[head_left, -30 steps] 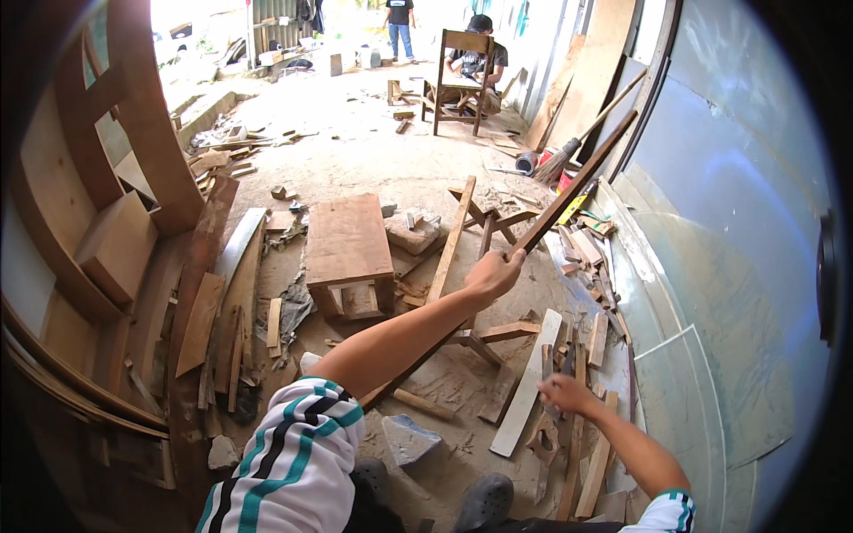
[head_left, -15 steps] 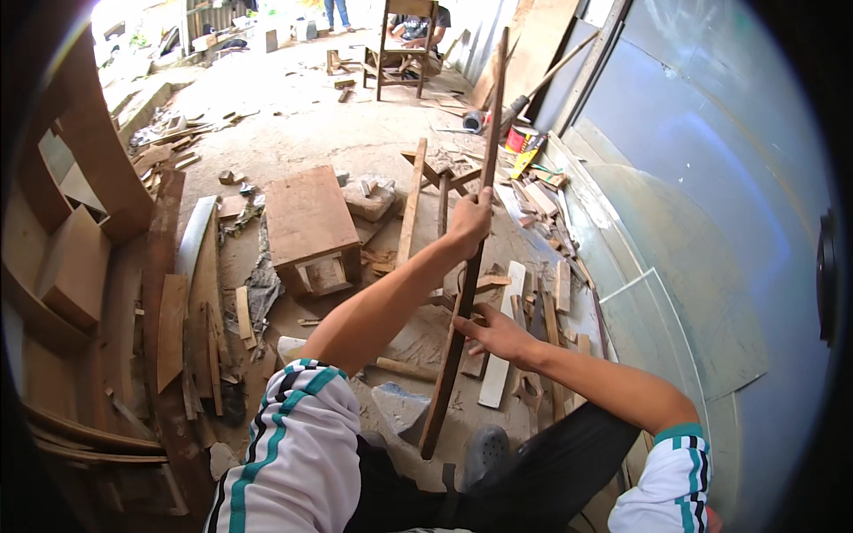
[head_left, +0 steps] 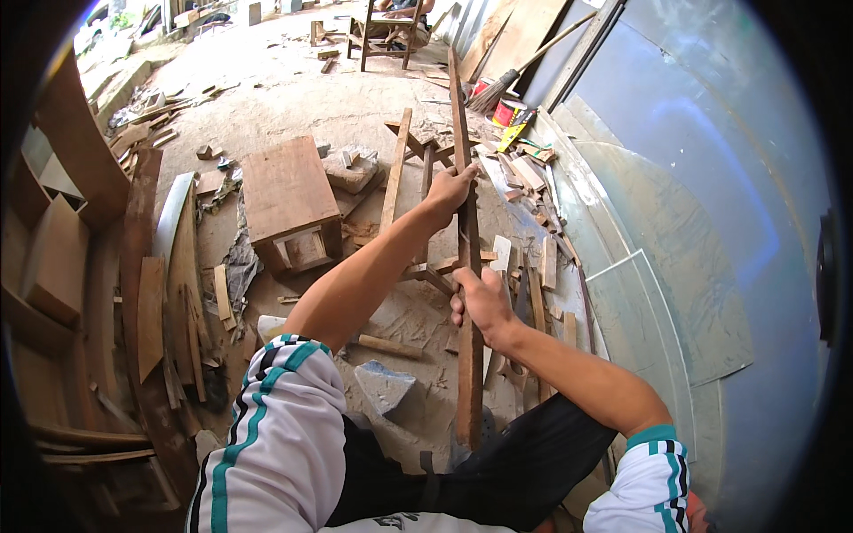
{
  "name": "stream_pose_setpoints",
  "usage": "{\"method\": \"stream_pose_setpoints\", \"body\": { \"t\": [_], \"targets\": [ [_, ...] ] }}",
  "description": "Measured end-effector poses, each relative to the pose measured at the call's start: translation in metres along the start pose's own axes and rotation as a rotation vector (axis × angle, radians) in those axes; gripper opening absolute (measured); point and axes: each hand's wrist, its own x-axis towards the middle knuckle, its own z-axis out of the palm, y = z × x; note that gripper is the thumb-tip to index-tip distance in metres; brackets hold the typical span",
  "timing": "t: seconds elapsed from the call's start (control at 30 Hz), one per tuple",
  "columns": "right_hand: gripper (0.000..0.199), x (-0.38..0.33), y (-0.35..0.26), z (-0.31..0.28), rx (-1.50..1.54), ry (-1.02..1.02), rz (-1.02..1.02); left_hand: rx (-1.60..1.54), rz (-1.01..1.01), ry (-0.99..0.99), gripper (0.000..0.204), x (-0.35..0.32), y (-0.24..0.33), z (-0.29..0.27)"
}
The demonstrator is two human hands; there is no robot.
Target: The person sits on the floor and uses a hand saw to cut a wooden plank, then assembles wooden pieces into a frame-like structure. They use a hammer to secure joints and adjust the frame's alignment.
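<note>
A long, dark brown wooden strip (head_left: 468,373) runs almost upright through the picture, from near my feet toward the far end of the floor. My left hand (head_left: 450,189) is closed around its upper half. Lower down, my right hand (head_left: 485,304) wraps its fingers around the same strip. Just beyond the strip, a wooden frame of crossed pieces (head_left: 428,153) lies on the floor, partly covered by my left hand and the strip. A grey-blue stone block (head_left: 385,387) rests near my left knee.
A wooden box (head_left: 291,191) stands ahead to the left. Curved boards and a wooden cabinet (head_left: 62,258) line the left side. Offcuts, a broom (head_left: 494,92) and a paint can (head_left: 509,113) lie to the right, beside leaning glass sheets (head_left: 657,311). A person sits behind a chair (head_left: 384,35).
The strip has swung from a slant to nearly upright, showing a wider face. My right hand has gone from touching it with outstretched fingers to gripping around it. The whole view has shifted slightly.
</note>
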Motion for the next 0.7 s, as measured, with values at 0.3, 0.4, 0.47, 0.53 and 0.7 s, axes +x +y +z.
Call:
{"method": "stream_pose_setpoints", "body": {
  "t": [0.3,0.4,0.47,0.53,0.7],
  "targets": [
    [0.024,0.016,-0.013,-0.064,-0.073,-0.246,0.008,-0.153,-0.102,-0.009,0.046,-0.016,0.026,-0.028],
    [0.027,0.018,-0.005,-0.063,-0.105,-0.305,0.014,-0.158,-0.061,0.105,0.043,-0.02,0.029,-0.039],
    [0.029,0.019,-0.001,-0.046,-0.115,-0.381,0.006,-0.208,-0.089,0.199,0.039,-0.009,0.032,-0.066],
    [0.036,0.026,0.015,-0.045,-0.141,-0.451,-0.034,-0.222,-0.092,0.309,0.037,-0.006,0.038,-0.071],
    [0.041,0.03,0.025,-0.04,-0.141,-0.524,-0.061,-0.422,0.029,0.359,0.044,-0.022,0.04,-0.061]
  ]
}}
